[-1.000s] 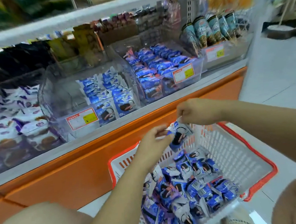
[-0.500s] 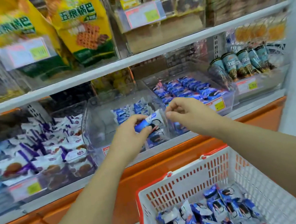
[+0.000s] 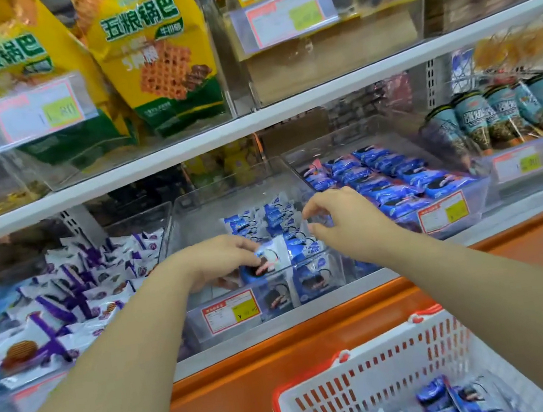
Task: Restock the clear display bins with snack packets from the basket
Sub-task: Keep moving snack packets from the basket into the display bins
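Left hand (image 3: 216,259) is gripping one blue-and-white snack packet (image 3: 270,256), while the right hand (image 3: 341,219) is hanging beside it, fingers loosely bent, holding nothing. Down at the lower right, the white, red-rimmed basket (image 3: 355,378) is sitting below the orange ledge, with more blue packets (image 3: 433,395) lying inside. On the lower shelf the middle clear bin (image 3: 189,223) is standing partly filled, between purple-and-white packets (image 3: 79,300) and darker blue ones (image 3: 391,183). The held packet is hovering just over that bin's front wall.
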